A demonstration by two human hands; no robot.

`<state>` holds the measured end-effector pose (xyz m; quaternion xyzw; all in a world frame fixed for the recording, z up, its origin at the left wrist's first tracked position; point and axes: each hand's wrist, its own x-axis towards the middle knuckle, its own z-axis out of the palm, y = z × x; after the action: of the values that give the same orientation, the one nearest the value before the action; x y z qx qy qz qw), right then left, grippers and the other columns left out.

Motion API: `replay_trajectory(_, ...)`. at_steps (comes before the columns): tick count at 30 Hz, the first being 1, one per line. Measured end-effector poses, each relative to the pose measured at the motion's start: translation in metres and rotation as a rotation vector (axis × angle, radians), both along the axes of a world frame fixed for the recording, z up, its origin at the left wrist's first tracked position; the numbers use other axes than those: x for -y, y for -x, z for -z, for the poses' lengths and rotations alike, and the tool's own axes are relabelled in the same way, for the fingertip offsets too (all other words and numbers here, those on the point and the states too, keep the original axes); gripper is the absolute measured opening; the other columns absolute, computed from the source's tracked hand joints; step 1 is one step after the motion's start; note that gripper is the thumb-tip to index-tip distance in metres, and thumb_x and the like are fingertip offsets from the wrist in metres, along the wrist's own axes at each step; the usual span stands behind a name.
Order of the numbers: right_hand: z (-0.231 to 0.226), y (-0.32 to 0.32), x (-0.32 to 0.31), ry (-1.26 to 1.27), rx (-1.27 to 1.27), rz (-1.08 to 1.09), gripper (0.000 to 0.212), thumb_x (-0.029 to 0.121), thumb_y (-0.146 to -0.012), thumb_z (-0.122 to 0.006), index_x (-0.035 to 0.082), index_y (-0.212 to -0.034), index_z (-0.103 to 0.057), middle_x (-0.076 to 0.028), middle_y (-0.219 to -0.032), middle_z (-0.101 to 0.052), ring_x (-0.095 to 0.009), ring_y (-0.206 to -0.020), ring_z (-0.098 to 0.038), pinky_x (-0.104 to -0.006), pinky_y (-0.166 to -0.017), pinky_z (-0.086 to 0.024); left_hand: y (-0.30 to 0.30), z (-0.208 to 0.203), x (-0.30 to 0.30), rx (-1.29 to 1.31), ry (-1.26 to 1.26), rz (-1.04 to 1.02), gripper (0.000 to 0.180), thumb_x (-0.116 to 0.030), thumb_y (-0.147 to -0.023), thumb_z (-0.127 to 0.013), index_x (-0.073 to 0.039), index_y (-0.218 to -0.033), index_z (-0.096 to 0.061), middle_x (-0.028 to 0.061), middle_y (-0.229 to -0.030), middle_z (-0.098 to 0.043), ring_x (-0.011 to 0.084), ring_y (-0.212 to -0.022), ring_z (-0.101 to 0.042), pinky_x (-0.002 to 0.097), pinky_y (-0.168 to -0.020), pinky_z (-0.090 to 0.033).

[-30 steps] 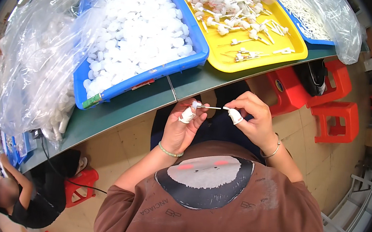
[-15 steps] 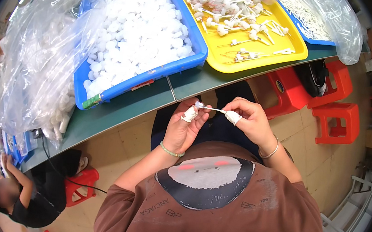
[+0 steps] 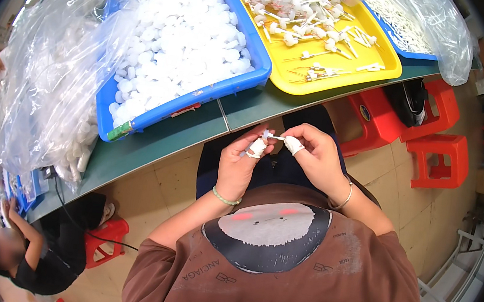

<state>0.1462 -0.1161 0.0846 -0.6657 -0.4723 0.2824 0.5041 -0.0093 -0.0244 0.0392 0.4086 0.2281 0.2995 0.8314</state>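
Observation:
My left hand [image 3: 238, 164] is closed, pinching a small white plastic piece [image 3: 266, 134] between thumb and fingertips. The thumb has white tape wrapped round it. A thin white stick [image 3: 276, 137] runs from that piece to my right hand [image 3: 318, 160], whose taped thumb and forefinger are closed on its other end. Both hands are over my lap, just short of the table edge. Beyond them stand a blue tray [image 3: 184, 104] heaped with white plastic pieces [image 3: 177, 42] and a yellow tray [image 3: 345, 85] holding white parts on thin sticks [image 3: 297, 11].
Clear plastic bags [image 3: 53, 82] lie at the left of the green table [image 3: 127, 159]. Another blue tray [image 3: 417, 54] with small white tubes is at the far right. Red stools [image 3: 439, 161] stand right of me. Another person [image 3: 42, 253] sits at the lower left.
My hands have come closer together, and less of the stick shows between them. The left hand moved slightly right, the right hand slightly left. The other person's hands shifted.

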Motion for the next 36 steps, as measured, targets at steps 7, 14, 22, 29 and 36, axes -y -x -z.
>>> replay_trajectory(7, 0.002, -0.002, -0.005, -0.009, -0.106, -0.024, 0.013, 0.005, -0.089, -0.06, 0.0, -0.1, -0.064, -0.001, -0.081, -0.061, -0.006, -0.066, -0.053, -0.0221, -0.057, -0.044, -0.001, 0.002, 0.0, 0.064, 0.122, -0.035, 0.037, -0.006, -0.093, -0.058, 0.002, -0.129, -0.052, 0.0156, -0.127, -0.056, 0.0191, -0.108, -0.06, 0.0294, -0.093, -0.051)
replay_trajectory(14, -0.001, 0.004, -0.003, 0.076, -0.407, -0.01, 0.01, 0.007, -0.089, -0.06, 0.002, -0.097, -0.064, -0.005, -0.078, -0.062, -0.011, -0.062, -0.054, -0.0243, -0.055, -0.044, 0.001, 0.003, 0.001, 0.036, -0.037, 0.019, 0.04, -0.006, -0.092, -0.059, 0.001, -0.13, -0.051, 0.016, -0.131, -0.054, 0.0194, -0.11, -0.06, 0.0298, -0.095, -0.05)
replay_trajectory(22, -0.043, -0.02, -0.004, -0.239, 0.43, -0.021, 0.014, 0.002, -0.083, -0.064, 0.004, -0.097, -0.066, -0.012, -0.081, -0.061, -0.024, -0.072, -0.061, -0.0323, -0.062, -0.048, 0.002, -0.003, 0.004, 0.133, 0.094, 0.141, 0.045, -0.005, -0.094, -0.057, -0.005, -0.137, -0.046, 0.0128, -0.133, -0.053, 0.017, -0.107, -0.061, 0.0283, -0.092, -0.052)
replay_trajectory(29, -0.122, -0.135, -0.113, -0.449, 0.517, 0.271, 0.024, 0.004, -0.086, -0.055, 0.003, -0.108, -0.065, -0.01, -0.088, -0.066, -0.019, -0.078, -0.062, -0.0289, -0.072, -0.049, -0.007, 0.0, 0.001, -0.068, 0.378, 0.18, 0.042, -0.005, -0.097, -0.047, 0.003, -0.137, -0.037, 0.0171, -0.134, -0.048, 0.0232, -0.115, -0.056, 0.0304, -0.098, -0.048)
replay_trajectory(36, -0.12, -0.14, -0.098, -0.335, 0.689, 0.142, 0.029, 0.001, -0.079, -0.055, 0.005, -0.105, -0.067, -0.011, -0.092, -0.066, -0.023, -0.081, -0.062, -0.0328, -0.073, -0.05, 0.003, 0.009, -0.003, -0.011, 0.449, 0.154, 0.041, -0.001, -0.094, -0.043, 0.007, -0.134, -0.037, 0.0214, -0.134, -0.046, 0.0268, -0.117, -0.054, 0.0347, -0.102, -0.045)
